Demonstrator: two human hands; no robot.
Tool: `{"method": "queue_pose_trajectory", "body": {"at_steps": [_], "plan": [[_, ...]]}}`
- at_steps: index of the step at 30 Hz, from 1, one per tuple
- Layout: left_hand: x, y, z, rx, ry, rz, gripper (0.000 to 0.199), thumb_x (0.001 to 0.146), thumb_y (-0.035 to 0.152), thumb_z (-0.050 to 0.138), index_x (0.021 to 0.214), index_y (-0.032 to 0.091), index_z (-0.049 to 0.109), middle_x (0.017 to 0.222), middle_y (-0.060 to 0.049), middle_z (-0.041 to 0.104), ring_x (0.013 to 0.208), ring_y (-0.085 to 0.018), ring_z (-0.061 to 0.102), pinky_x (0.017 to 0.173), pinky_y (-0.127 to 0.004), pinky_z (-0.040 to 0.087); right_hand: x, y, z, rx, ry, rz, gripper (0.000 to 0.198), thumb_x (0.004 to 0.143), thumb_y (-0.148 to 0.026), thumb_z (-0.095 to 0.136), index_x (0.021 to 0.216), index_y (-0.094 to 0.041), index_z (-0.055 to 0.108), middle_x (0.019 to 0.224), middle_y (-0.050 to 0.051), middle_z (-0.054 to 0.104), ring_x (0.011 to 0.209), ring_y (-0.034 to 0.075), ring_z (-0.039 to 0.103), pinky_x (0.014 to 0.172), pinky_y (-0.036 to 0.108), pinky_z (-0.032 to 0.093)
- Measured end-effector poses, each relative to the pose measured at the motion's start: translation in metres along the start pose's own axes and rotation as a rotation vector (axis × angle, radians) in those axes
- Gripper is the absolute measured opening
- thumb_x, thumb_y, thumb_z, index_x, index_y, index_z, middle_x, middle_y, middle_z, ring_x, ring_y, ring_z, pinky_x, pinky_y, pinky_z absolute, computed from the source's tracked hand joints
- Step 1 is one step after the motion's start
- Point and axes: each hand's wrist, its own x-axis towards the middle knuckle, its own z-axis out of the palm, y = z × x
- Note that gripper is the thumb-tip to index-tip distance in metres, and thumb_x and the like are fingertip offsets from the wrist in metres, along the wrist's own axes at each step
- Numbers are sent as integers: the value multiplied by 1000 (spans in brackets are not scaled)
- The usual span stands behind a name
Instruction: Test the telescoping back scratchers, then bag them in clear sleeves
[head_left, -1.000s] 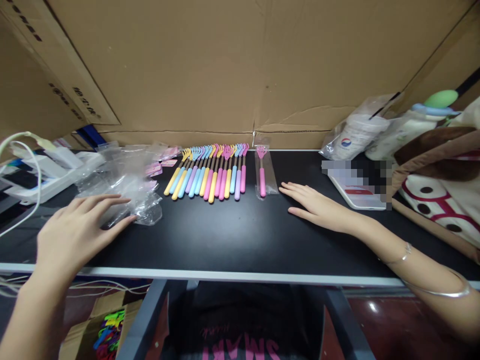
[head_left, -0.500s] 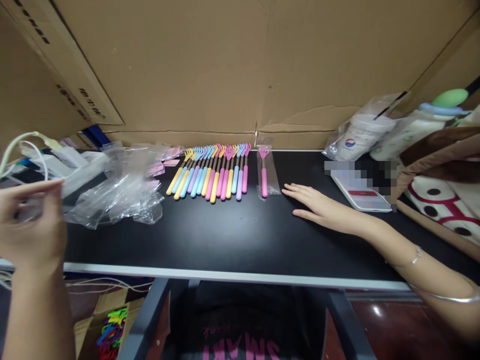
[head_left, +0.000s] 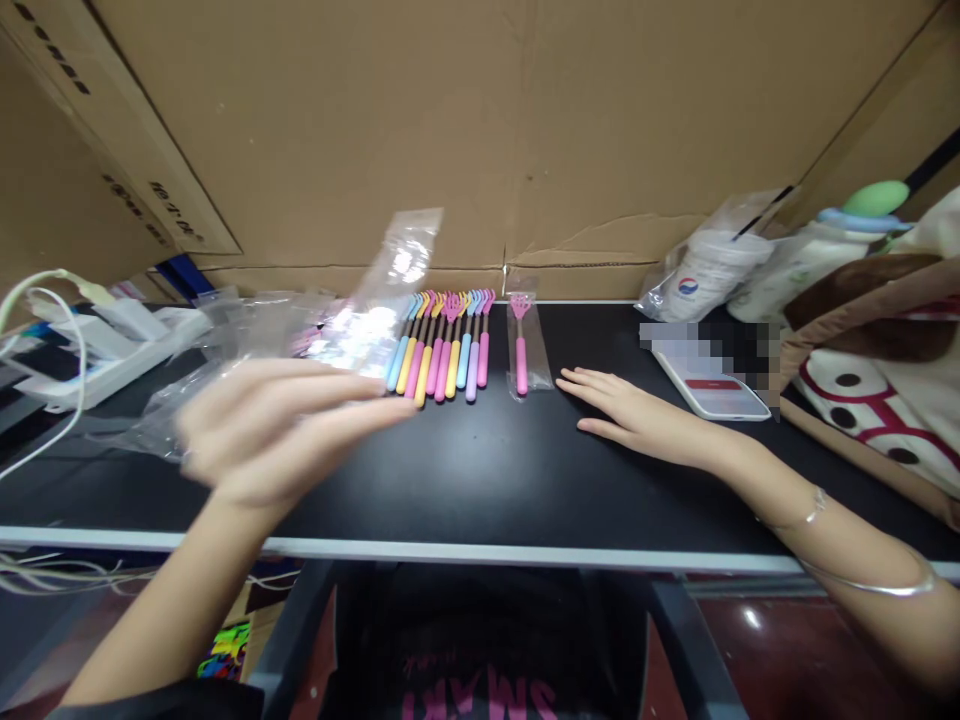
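My left hand (head_left: 281,430), slightly blurred, is closed with fingers and thumb pinched on the end of a clear plastic bag (head_left: 401,265). The bag stands up and away from the fingertips, in front of part of a row of back scratchers (head_left: 442,350) with pink, yellow, blue and purple handles. To the right of that row, a pink back scratcher (head_left: 521,365) lies inside its own clear sleeve (head_left: 538,360). My right hand (head_left: 611,405) rests flat on the black table (head_left: 480,480), fingers stretched out, holding nothing, just right of the sleeved scratcher.
A heap of clear bags (head_left: 247,325) lies at the left, by a white power strip (head_left: 124,350) with cables. To the right are a phone (head_left: 712,385), a bagged paper cup (head_left: 709,275), a bottle (head_left: 840,250) and a cloth bag (head_left: 877,390). Cardboard (head_left: 360,120) walls the back.
My left hand has swung from the far left edge to in front of the back scratchers, with the clear bag now showing in it. My right hand stays flat; the view has shifted slightly.
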Motion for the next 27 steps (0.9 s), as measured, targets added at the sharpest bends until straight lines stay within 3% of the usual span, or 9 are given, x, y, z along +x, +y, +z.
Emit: {"method": "queue_pose_trajectory", "body": {"at_steps": [1,2,4,6,10,16,21,24,27], "plan": [[5,14,12,15,44,250,25,90,22,58,106,39,67,89,8,73,82,-12,65,74,-25,48,0,0,0,2,0,2,64,94,-55,36,147,-20,38,154,12,32,143,28,25,115,54,24],[9,27,24,20,3,407,23,91,19,56,104,35,67,90,7,73,81,-11,65,71,-23,48,0,1,1,3,-1,3,64,94,-56,36,147,-20,37,154,12,31,143,28,25,115,54,24],[13,48,45,24,-140,578,21,94,18,50,102,28,67,88,5,73,78,-10,65,66,-22,46,0,1,1,-2,-6,9,64,94,-55,35,147,-19,37,154,12,30,143,28,24,115,55,22],[12,60,60,13,-287,625,23,96,14,45,105,23,64,91,1,72,77,-10,64,63,-22,45,0,1,2,-8,-19,20,65,94,-55,34,147,-17,37,155,13,29,144,28,22,116,54,21],[2,63,68,-21,-472,598,27,96,10,42,114,19,59,101,-2,70,81,-12,64,65,-24,47,-3,-1,0,4,-29,33,63,94,-55,34,147,-20,37,155,11,29,144,27,22,115,55,24],[-5,60,70,-192,-533,460,31,94,11,43,119,21,57,118,-3,67,97,-15,66,76,-26,54,-4,-6,-6,3,13,-20,55,93,-49,40,140,-20,48,150,11,39,142,28,28,114,54,28],[-4,59,71,-299,-625,379,33,93,10,42,120,21,58,131,-7,60,112,-17,63,91,-28,53,3,-25,-11,58,108,-150,40,93,-37,44,131,-28,55,130,2,62,121,23,56,113,50,32],[1,58,69,-322,-672,332,37,91,6,41,121,22,56,133,-7,58,109,-17,64,84,-26,54,6,-42,-11,108,112,-175,35,93,-33,44,124,-28,59,120,2,67,107,21,64,105,42,43],[10,57,69,-339,-755,230,37,88,5,44,118,23,54,123,-4,66,91,-17,70,69,-24,54,8,-56,-12,219,72,-181,34,93,-30,45,124,-25,57,113,3,70,101,19,67,89,33,51]]}}
